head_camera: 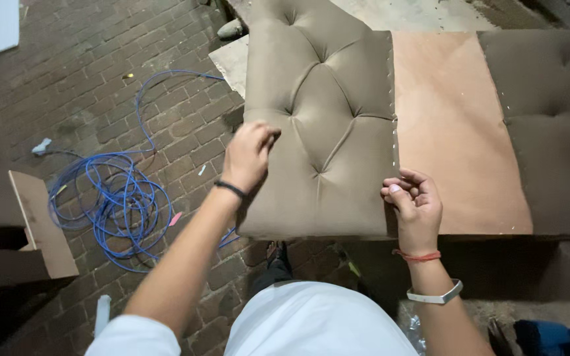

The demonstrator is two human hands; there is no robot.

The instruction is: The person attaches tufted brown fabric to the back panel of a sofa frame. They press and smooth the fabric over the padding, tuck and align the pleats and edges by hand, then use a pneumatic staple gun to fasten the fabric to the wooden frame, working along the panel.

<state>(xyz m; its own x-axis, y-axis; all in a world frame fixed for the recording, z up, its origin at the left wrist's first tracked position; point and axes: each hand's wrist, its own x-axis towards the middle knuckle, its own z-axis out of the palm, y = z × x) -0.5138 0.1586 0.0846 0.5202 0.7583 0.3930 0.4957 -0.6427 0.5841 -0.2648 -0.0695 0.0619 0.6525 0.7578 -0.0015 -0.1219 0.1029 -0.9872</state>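
Fingers of left hand [249,155] pinch left edge of tufted brown cushion [321,125]; right hand [415,206] curled shut at its right edge, w/ bare board [453,125] beside. Blue cable [117,194] on floor.

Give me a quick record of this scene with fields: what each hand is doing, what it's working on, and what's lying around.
left hand: closed, pinching the left edge of the tufted panel
right hand: fingers curled at the panel's lower right corner, beside the staple line
tufted panel: brown buttoned upholstery, lying on a bare wooden board
second padded section: same brown fabric, at the board's right end
floor: brick paving
blue cable: loose coil on the bricks, left of the panel
board offcut: leaning at far left
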